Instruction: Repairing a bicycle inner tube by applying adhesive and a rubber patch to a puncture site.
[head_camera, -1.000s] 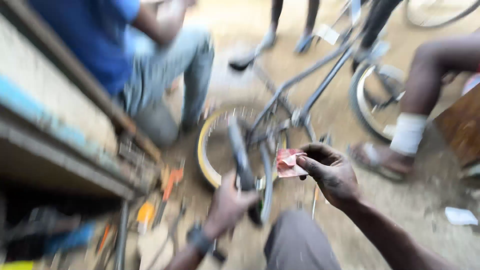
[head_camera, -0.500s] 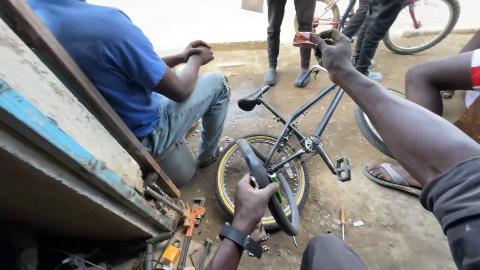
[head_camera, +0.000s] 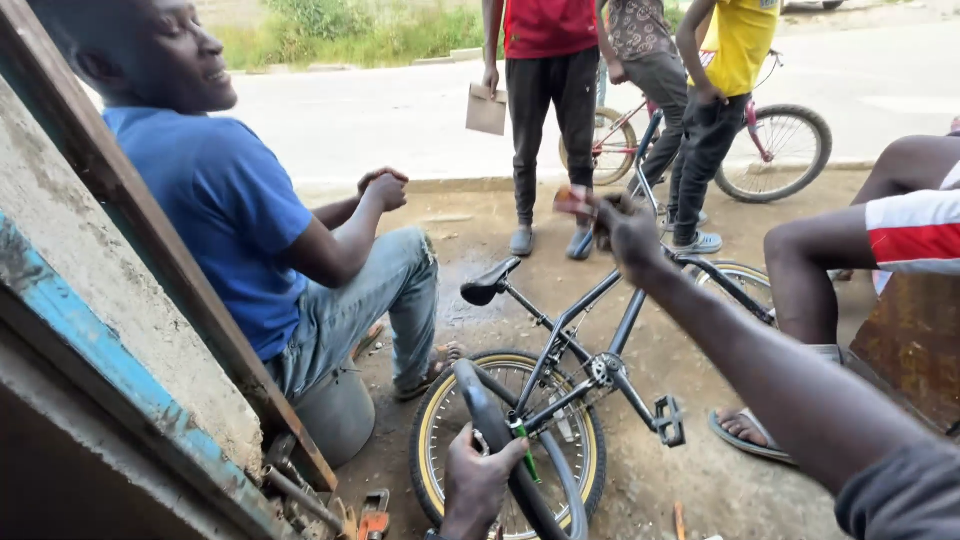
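Left hand (head_camera: 478, 478) grips loose tyre (head_camera: 500, 440) | right hand (head_camera: 628, 228) pinches reddish paper (head_camera: 572, 203)

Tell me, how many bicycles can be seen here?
2. A black bicycle lies in the foreground, its wheel by the left hand. A second bicycle stands behind the standing people, partly hidden; more may be concealed.

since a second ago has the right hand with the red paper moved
Yes. The right hand rose from beside the wheel to well above the bike saddle.
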